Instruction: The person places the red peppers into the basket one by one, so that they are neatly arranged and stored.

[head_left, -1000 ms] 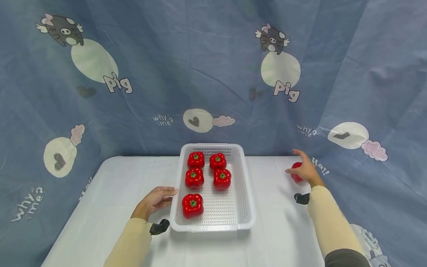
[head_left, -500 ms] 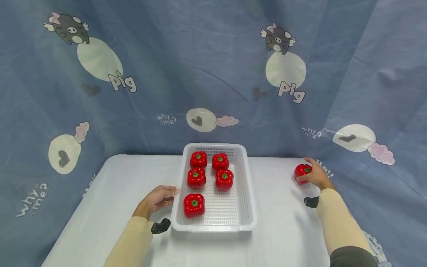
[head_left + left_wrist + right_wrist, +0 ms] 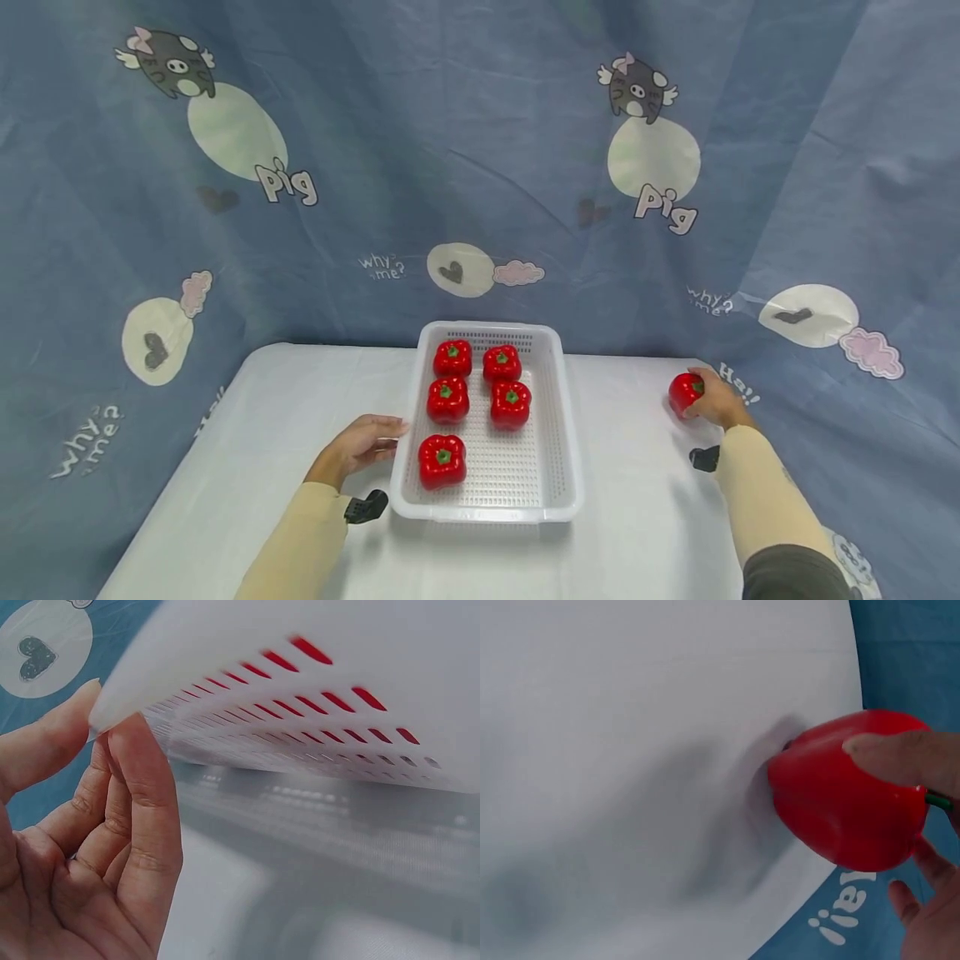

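Note:
On the right side of the white table, my right hand grips a red bell pepper with a green stem. In the right wrist view the thumb lies along the side of the pepper, and other fingers show behind it. My left hand pinches the left rim of a white perforated plastic basket. The left wrist view shows the thumb above the rim of the basket and curled fingers below it. Several red bell peppers sit inside, among them a front one at the near left.
The white table has its back edge against a blue curtain printed with pigs and hearts. The curtain also hangs close along the table's right side, beside my right hand.
My right hand has come down over the lone pepper from above it and closed its fingers on it. The left hand has stayed at the basket's rim. The head view has shifted slightly.

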Available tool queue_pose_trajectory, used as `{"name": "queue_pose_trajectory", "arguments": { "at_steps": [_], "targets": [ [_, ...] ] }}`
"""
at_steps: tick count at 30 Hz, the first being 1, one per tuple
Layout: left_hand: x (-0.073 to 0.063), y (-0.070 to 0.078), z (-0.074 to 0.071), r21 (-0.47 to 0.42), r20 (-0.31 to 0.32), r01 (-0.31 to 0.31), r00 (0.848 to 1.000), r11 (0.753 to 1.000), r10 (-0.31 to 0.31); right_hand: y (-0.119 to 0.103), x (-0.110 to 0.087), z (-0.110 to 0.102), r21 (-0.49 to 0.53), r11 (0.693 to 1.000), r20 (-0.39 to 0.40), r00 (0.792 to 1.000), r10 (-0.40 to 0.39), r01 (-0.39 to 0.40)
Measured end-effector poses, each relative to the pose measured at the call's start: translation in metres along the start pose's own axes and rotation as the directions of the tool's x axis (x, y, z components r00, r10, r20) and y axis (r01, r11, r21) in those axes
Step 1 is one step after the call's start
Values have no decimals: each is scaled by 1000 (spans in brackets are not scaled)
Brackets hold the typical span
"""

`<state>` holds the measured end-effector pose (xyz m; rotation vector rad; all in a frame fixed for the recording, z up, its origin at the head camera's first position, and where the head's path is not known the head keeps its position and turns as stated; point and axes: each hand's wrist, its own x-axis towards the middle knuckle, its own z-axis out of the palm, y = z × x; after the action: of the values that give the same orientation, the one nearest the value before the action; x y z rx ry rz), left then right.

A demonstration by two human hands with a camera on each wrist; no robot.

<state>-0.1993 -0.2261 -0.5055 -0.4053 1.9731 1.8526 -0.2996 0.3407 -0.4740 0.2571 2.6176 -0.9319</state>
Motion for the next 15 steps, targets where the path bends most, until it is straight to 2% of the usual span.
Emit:
{"name": "queue_pose_trajectory", "arguments": {
  "at_steps": [6, 15],
  "targets": [
    [1, 0, 0, -5, -12, 2, 1000, 1000, -2, 1, 0, 3, -87, 996, -48, 998, -30, 26],
    [1, -1, 1, -11, -7, 1, 1000, 1000, -1, 1, 4, 15, 21, 999, -85, 996, -32, 34]
  ]
}}
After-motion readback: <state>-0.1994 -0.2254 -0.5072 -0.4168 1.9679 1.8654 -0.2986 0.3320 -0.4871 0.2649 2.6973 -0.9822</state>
